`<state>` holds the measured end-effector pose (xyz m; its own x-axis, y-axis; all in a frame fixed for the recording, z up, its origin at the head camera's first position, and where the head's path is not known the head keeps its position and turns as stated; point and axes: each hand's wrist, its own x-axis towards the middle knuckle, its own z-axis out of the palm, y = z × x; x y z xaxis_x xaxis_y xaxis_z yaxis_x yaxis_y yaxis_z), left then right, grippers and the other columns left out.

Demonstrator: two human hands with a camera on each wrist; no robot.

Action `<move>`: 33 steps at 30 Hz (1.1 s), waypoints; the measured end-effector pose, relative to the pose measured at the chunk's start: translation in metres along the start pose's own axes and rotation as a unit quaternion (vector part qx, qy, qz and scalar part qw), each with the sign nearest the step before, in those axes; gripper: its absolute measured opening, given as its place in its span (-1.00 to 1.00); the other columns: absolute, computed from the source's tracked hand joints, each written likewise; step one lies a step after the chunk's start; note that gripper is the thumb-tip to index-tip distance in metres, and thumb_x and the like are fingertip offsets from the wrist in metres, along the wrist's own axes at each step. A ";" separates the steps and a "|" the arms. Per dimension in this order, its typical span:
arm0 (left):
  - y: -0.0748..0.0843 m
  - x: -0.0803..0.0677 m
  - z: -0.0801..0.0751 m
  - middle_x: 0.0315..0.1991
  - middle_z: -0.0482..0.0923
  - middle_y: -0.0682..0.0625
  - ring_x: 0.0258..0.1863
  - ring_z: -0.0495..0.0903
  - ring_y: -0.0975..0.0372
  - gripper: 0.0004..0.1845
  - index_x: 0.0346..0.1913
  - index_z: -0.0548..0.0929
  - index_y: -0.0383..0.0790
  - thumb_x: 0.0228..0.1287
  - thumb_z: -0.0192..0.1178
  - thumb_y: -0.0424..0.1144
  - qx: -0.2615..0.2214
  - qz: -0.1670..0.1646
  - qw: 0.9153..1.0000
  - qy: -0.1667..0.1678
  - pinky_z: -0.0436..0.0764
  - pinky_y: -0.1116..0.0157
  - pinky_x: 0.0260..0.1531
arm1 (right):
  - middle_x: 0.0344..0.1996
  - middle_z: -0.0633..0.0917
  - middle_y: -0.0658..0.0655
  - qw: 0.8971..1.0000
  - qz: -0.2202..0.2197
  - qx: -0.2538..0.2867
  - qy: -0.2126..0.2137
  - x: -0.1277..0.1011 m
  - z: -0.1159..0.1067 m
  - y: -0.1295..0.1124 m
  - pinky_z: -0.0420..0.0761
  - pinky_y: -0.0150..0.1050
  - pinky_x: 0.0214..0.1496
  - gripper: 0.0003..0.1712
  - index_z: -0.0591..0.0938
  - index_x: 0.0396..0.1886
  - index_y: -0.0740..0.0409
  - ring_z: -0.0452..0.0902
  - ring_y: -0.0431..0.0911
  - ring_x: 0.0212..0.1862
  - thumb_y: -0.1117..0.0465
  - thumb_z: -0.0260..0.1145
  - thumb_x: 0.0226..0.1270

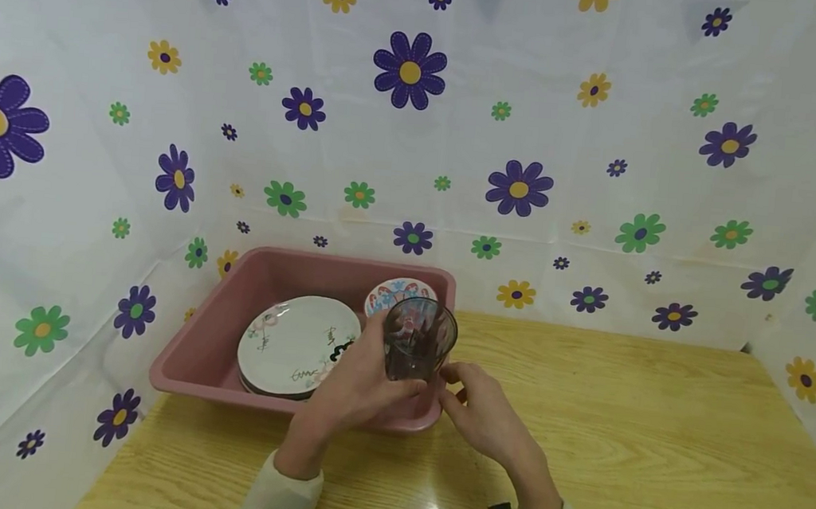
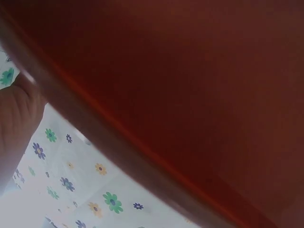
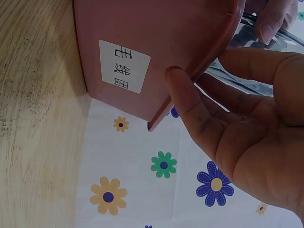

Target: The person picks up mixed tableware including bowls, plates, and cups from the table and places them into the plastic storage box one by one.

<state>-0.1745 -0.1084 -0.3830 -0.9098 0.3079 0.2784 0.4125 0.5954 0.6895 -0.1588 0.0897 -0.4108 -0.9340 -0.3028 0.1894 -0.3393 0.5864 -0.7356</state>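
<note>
Two hands at glass (image 1: pixel 419 340) over tub (image 1: pixel 215 327) rim: left hand (image 1: pixel 354 390) fingers wrapped round it, right hand (image 1: pixel 485 416) loose, empty. Mid-lift; next needs steady carry.

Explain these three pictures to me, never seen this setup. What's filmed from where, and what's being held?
No machine here: a person works with two bare hands, wearing three cameras. The wide picture comes from the head camera, looking down at a wooden table walled by flowered sheeting. On the table sits a pink tub holding a stack of plates and a small patterned dish. The left hand grips a dark glass tumbler over the tub's front corner; the right hand is beside it, fingertips near the glass. The left wrist camera shows mostly the tub's wall, blurred. The right wrist camera shows the tub's labelled side and the right hand's fingers at its rim.
</note>
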 end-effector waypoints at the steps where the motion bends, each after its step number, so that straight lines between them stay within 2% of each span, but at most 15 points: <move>1: 0.000 0.000 0.001 0.30 0.38 -0.26 0.25 0.48 -0.02 0.13 0.49 0.03 -0.32 -0.04 0.57 -0.20 0.000 -0.005 1.000 -0.002 0.48 -0.02 0.22 | -0.07 0.66 0.18 1.000 0.001 0.003 -0.002 0.000 0.000 0.000 0.61 -0.21 -0.14 -0.73 0.62 0.06 0.29 0.57 -0.05 -0.11 0.34 0.22 0.42; 11: 0.000 0.000 0.004 0.24 0.42 -0.30 0.21 0.50 -0.06 0.14 0.47 -0.02 -0.35 -0.03 0.56 -0.19 -0.001 -0.039 0.999 -0.014 0.50 -0.04 0.19 | -0.10 0.68 0.17 0.999 0.009 0.037 -0.006 0.002 0.002 0.004 0.62 -0.26 -0.16 -0.71 0.61 0.09 0.29 0.60 -0.06 -0.12 0.35 0.23 0.41; 21: -0.009 0.004 0.006 0.27 0.40 -0.23 0.22 0.47 0.02 0.13 0.47 0.03 -0.32 -0.10 0.57 -0.28 -0.019 -0.012 1.000 -0.020 0.45 -0.01 0.24 | -0.09 0.67 0.18 0.999 0.006 0.053 -0.008 0.001 0.001 0.004 0.62 -0.29 -0.20 -0.69 0.59 0.12 0.27 0.62 -0.03 -0.15 0.34 0.22 0.42; 26: -0.013 0.006 0.009 0.25 0.43 -0.22 0.19 0.51 0.02 0.18 0.50 0.00 -0.28 -0.13 0.58 -0.30 -0.016 -0.015 0.999 -0.024 0.48 -0.01 0.21 | -0.09 0.67 0.17 0.998 0.005 0.056 -0.008 0.001 0.001 0.005 0.62 -0.29 -0.18 -0.69 0.59 0.12 0.27 0.62 -0.02 -0.13 0.34 0.21 0.42; 33: -0.019 0.007 0.010 0.13 0.55 -0.22 0.07 0.58 0.04 0.13 0.44 0.07 -0.23 -0.19 0.59 -0.33 -0.012 -0.022 0.999 -0.026 0.53 0.02 0.12 | -0.12 0.67 0.15 0.999 0.001 0.052 -0.003 0.001 0.001 0.005 0.62 -0.30 -0.18 -0.71 0.60 0.10 0.27 0.61 -0.02 -0.13 0.35 0.21 0.42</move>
<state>-0.1886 -0.1104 -0.4007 -0.9232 0.3197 0.2130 0.3702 0.5918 0.7161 -0.1618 0.0917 -0.4150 -0.9336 -0.3070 0.1846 -0.3244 0.5061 -0.7991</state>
